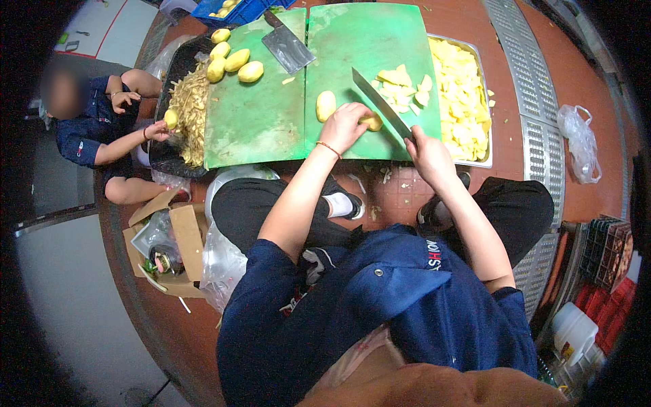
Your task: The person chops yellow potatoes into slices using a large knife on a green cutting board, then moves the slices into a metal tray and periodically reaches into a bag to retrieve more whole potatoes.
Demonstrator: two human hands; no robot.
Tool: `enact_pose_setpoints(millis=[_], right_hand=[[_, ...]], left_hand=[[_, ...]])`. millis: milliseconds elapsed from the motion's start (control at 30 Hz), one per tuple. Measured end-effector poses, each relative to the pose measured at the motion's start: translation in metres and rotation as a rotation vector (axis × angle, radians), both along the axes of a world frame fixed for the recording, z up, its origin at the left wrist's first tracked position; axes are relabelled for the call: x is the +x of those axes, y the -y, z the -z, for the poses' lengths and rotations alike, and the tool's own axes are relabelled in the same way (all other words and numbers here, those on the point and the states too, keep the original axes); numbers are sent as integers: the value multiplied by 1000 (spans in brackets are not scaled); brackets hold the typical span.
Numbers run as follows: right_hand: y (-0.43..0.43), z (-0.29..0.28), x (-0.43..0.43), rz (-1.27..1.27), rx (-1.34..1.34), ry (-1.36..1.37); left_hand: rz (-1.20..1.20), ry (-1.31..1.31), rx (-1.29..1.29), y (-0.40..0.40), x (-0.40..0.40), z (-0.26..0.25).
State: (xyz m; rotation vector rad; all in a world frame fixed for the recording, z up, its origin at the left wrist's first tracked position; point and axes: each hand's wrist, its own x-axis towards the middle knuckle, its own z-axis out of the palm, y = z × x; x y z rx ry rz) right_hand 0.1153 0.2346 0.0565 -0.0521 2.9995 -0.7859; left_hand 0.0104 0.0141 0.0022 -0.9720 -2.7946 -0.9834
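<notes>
My left hand (347,127) presses a peeled potato piece (374,121) onto a green cutting board (356,40), with its fingertips on top. In my right hand (431,155) is the handle of a kitchen knife (379,102); its blade points up and left, just right of the piece. Whether the edge touches the potato, I cannot tell. A whole peeled potato (326,106) lies beside my left hand. Beyond the blade is a loose heap of potato slices (397,87). A steel tray (480,164) full of potato slices (460,102) adjoins the board's right edge.
A cleaver (289,48) and several peeled potatoes (237,60) lie on the left board (254,122). Left of it, a black container (175,165) holds peelings (188,112); a seated co-worker's hand (158,131) holds a potato (171,119) there. A cardboard box (188,244) stands nearby.
</notes>
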Motion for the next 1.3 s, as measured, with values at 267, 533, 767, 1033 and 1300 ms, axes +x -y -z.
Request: enact_pose_setpoints(millis=[267, 533, 767, 1033, 1300], right_hand=[[2, -3, -7, -29, -2, 47], [10, 0, -11, -34, 48, 75], [5, 4, -15, -44, 5, 34], [12, -4, -13, -52, 56, 81], [13, 5, -14, -46, 11, 34]], left_hand=[[109, 3, 115, 3, -7, 2], [141, 10, 92, 3, -7, 3], [181, 29, 143, 7, -11, 4], [161, 66, 204, 9, -10, 11], [154, 59, 194, 7, -12, 11]])
